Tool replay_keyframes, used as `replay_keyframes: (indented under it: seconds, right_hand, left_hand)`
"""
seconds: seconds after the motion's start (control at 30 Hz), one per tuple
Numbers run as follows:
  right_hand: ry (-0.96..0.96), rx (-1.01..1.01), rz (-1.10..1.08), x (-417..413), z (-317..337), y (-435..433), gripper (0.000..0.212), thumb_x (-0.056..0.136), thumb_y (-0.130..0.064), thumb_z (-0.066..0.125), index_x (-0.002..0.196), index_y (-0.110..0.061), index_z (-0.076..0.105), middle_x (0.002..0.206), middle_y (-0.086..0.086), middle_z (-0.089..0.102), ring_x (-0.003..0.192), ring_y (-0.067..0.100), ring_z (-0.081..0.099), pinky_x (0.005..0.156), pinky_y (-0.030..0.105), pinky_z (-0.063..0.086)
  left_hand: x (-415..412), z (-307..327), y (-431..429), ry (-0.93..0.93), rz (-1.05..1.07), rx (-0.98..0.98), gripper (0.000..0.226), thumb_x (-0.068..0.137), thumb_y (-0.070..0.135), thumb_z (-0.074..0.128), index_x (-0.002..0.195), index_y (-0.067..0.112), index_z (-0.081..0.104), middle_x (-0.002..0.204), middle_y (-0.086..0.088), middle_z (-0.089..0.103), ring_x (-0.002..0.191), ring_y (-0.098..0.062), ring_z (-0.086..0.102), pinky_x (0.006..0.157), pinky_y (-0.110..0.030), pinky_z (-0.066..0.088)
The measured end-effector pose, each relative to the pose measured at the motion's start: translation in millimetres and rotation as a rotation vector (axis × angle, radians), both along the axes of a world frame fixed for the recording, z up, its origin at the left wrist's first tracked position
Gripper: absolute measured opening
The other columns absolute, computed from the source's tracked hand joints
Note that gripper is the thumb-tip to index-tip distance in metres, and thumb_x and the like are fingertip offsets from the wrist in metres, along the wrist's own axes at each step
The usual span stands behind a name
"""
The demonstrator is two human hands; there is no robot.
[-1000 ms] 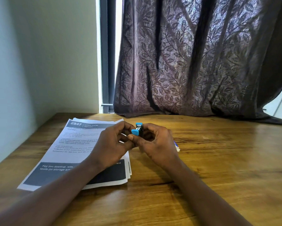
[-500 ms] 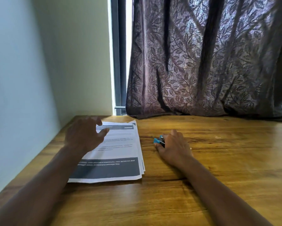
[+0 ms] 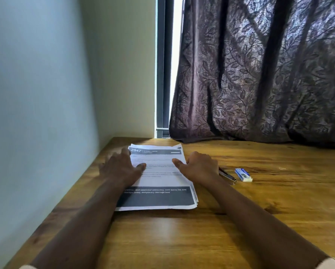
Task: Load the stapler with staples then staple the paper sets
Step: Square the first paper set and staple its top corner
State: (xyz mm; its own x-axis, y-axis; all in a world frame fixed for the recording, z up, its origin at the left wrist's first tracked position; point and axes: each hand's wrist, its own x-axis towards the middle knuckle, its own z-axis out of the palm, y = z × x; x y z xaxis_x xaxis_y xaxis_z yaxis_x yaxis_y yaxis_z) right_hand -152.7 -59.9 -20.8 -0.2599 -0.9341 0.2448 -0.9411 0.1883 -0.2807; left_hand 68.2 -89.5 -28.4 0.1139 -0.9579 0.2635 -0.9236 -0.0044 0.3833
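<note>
While fingers [image 3: 177, 162] lie spread | left hand [image 3: 122, 169], right hand [image 3: 199, 167] touch paper stack [image 3: 159, 181]

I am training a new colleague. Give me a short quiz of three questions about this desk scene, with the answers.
1. True or false: the right hand holds the stapler.
2. What lies just to the right of the stapler? A) staple box B) scissors C) cup
3. Which number is printed at the top of the paper stack?
Key: 1 false, the stapler lies on the table beside the wrist; 2 A; 3 2947.
</note>
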Motion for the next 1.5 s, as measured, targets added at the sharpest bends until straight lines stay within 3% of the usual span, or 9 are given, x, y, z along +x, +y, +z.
replay_keyframes:
  seconds: [0.17, 0.33, 0.57, 0.7, 0.9, 1.0, 1.2, 1.4, 1.5]
  right_hand:
    - [-0.066, -0.126, -0.041, 6, -17, -17, 0.054, 0.079, -0.071, 0.064, 0.109, -0.026, 0.065, 0.105, -0.005, 0.073, 0.103, 0.022, 0.063, 0.091, 0.041, 0.038]
    - [-0.454, -0.338, 0.057, -9, -20, -18, 0.027, 0.079, -0.055, 0.07, 0.094, -0.033, 0.064, 0.094, -0.014, 0.071, 0.094, 0.017, 0.066, 0.094, 0.045, 0.048]
    - [-1.087, -0.49, 0.212, -24, 1, -10, 0.01, 0.089, -0.025, 0.077, 0.088, -0.018, 0.069, 0.084, 0.0, 0.076, 0.076, 0.017, 0.072, 0.073, 0.037, 0.06]
    - [-1.38, -0.59, 0.278, -32, 14, -2, 0.027, 0.087, -0.013, 0.078, 0.11, -0.013, 0.064, 0.089, -0.001, 0.075, 0.074, 0.014, 0.072, 0.062, 0.028, 0.061]
    - [-1.383, -0.695, 0.364, -47, 17, 3, 0.04, 0.089, -0.008, 0.075, 0.124, -0.02, 0.06, 0.083, -0.011, 0.078, 0.07, 0.01, 0.072, 0.061, 0.027, 0.059]
    - [-1.366, -0.653, 0.437, -48, 18, 5, 0.026, 0.092, -0.006, 0.07, 0.118, -0.01, 0.069, 0.092, 0.004, 0.076, 0.074, 0.007, 0.071, 0.064, 0.023, 0.057]
    - [-1.315, -0.404, 0.526, -54, 13, 3, 0.033, 0.085, 0.0, 0.075, 0.113, -0.017, 0.074, 0.11, 0.013, 0.077, 0.098, 0.027, 0.073, 0.085, 0.039, 0.06]
    - [-1.329, -0.279, 0.568, -61, 10, 3, 0.041, 0.078, 0.003, 0.079, 0.115, -0.015, 0.074, 0.118, 0.016, 0.074, 0.106, 0.036, 0.07, 0.094, 0.049, 0.057]
    - [-1.364, -0.226, 0.575, -63, 10, 4, 0.059, 0.065, -0.007, 0.086, 0.122, -0.014, 0.07, 0.118, 0.017, 0.073, 0.108, 0.037, 0.07, 0.096, 0.051, 0.055]
  left_hand:
    - [7, -8, -14, 0.166, -0.01, -0.068, 0.059, 0.08, 0.053, 0.073, 0.13, 0.027, 0.057, 0.135, -0.007, 0.063, 0.126, -0.032, 0.057, 0.103, -0.041, 0.046]
    - [9, -13, -22, 0.243, 0.013, -0.092, 0.051, 0.079, 0.057, 0.072, 0.121, 0.03, 0.063, 0.131, -0.005, 0.065, 0.122, -0.03, 0.059, 0.101, -0.041, 0.048]
    - [0, -2, -14, 0.289, -0.069, -0.269, 0.048, 0.086, 0.059, 0.068, 0.122, 0.027, 0.064, 0.124, -0.003, 0.068, 0.112, -0.026, 0.064, 0.093, -0.041, 0.051]
    - [-13, 11, -2, 0.629, -0.194, -0.28, 0.052, 0.089, 0.047, 0.073, 0.131, 0.023, 0.056, 0.12, 0.004, 0.067, 0.088, -0.009, 0.066, 0.081, -0.033, 0.052]
    - [-17, 21, 3, 1.214, -0.402, -0.091, 0.053, 0.088, 0.009, 0.077, 0.135, 0.021, 0.054, 0.107, -0.006, 0.076, 0.093, -0.027, 0.076, 0.08, -0.042, 0.064]
    - [-18, 21, 4, 1.233, -0.495, -0.178, 0.046, 0.09, -0.002, 0.071, 0.129, 0.018, 0.058, 0.092, -0.003, 0.08, 0.081, -0.019, 0.077, 0.067, -0.03, 0.064]
    - [-15, 19, -1, 1.255, -0.518, -0.221, 0.029, 0.092, -0.003, 0.067, 0.114, 0.016, 0.071, 0.104, -0.009, 0.079, 0.087, -0.021, 0.075, 0.07, -0.028, 0.063]
    - [-9, 20, -3, 1.261, -0.544, -0.17, 0.033, 0.092, -0.003, 0.067, 0.114, 0.021, 0.072, 0.111, -0.011, 0.076, 0.094, -0.029, 0.075, 0.075, -0.035, 0.065]
    - [-8, 22, -4, 1.249, -0.593, -0.148, 0.043, 0.09, -0.011, 0.064, 0.12, 0.019, 0.071, 0.117, -0.015, 0.074, 0.101, -0.032, 0.073, 0.086, -0.045, 0.063]
